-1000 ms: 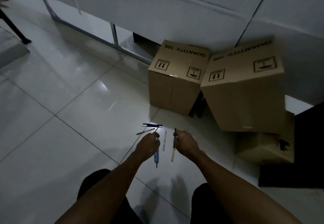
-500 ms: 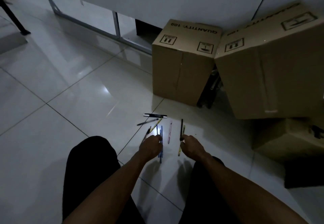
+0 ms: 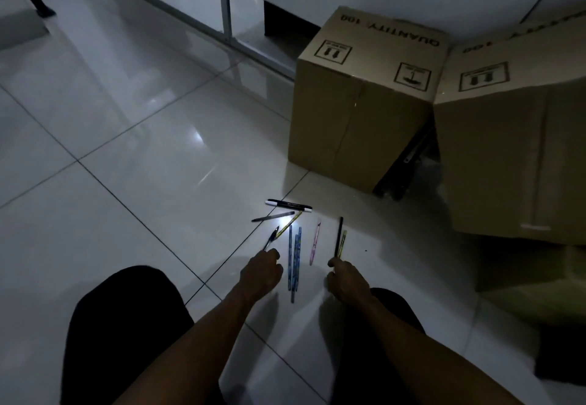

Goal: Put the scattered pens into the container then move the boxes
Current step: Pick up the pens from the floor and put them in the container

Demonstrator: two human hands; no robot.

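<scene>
- Right, our left hand (image 3: pixel 261 273) sat low over the tiled floor (image 3: pixel 126 157). Its fingers were curled round the near end of a black pen (image 3: pixel 272 238), whose tip pointed away from us.
- Our right hand (image 3: pixel 347 279) was curled as well, gripping two at once by their near ends: a long dark pen (image 3: pixel 340 233) and a yellow pen (image 3: pixel 343 241), side by side.
- Between the hands lay the blue pens (image 3: pixel 289 255), close together and roughly parallel, with a pink pen (image 3: pixel 315 241) just to their right, all flat on the floor.
- Further out, a black marker (image 3: pixel 288 205) with white ends lay crosswise, a grey pen (image 3: pixel 272 216) just beneath it, and a second yellow pen (image 3: pixel 290 222) angled towards the blue ones.
- Beyond them stood a cardboard box (image 3: pixel 364 113), and a second box (image 3: pixel 513 151) met it at the top corner on the right.
- A third box (image 3: pixel 532 278) sat dim below that one.
</scene>
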